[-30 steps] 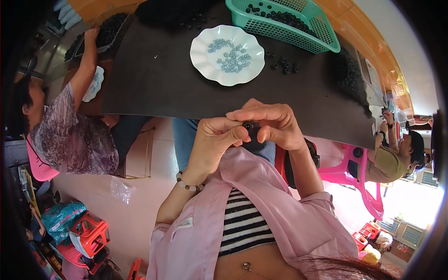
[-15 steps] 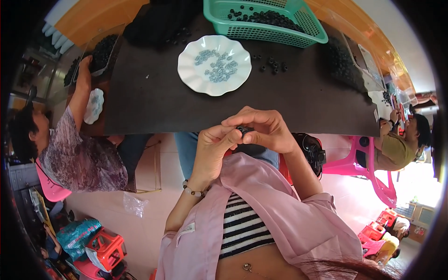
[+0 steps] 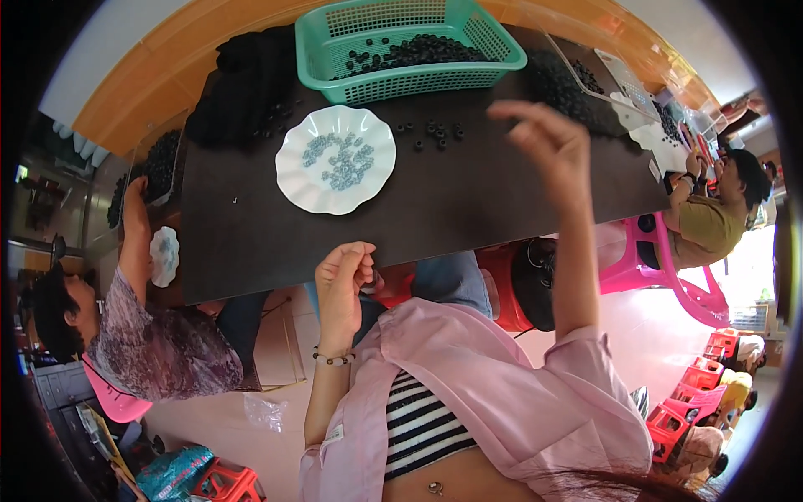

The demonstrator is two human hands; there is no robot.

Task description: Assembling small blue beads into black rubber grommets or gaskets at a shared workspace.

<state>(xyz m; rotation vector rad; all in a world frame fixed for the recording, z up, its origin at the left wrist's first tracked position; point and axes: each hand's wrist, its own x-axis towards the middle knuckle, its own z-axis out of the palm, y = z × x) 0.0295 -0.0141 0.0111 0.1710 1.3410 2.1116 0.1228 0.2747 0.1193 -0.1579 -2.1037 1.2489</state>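
My left hand (image 3: pixel 341 286) is at the table's near edge, thumb and fingers curled together; anything inside them is hidden or too small to see. My right hand (image 3: pixel 550 151) is raised over the right part of the table, slightly blurred, fingers apart and nothing visible between them. It is nearest to a dark heap of small black parts (image 3: pixel 562 94). Left of it lie several loose black ring-shaped parts (image 3: pixel 442 144). A white scalloped plate (image 3: pixel 293 180) holds many tiny clear bluish pieces (image 3: pixel 347 171).
At the back stands a green plastic basket (image 3: pixel 410 82) with black parts. Black cloth (image 3: pixel 242 88) lies at the back left. A clear tray (image 3: pixel 615 105) stands at the back right. One person (image 3: pixel 159 335) sits at left reaching into a box; another person (image 3: pixel 719 213) sits at far right.
My hands have parted from around a small black part. The right hand has swung up and right over the table; the left has stayed low. The view has shifted.
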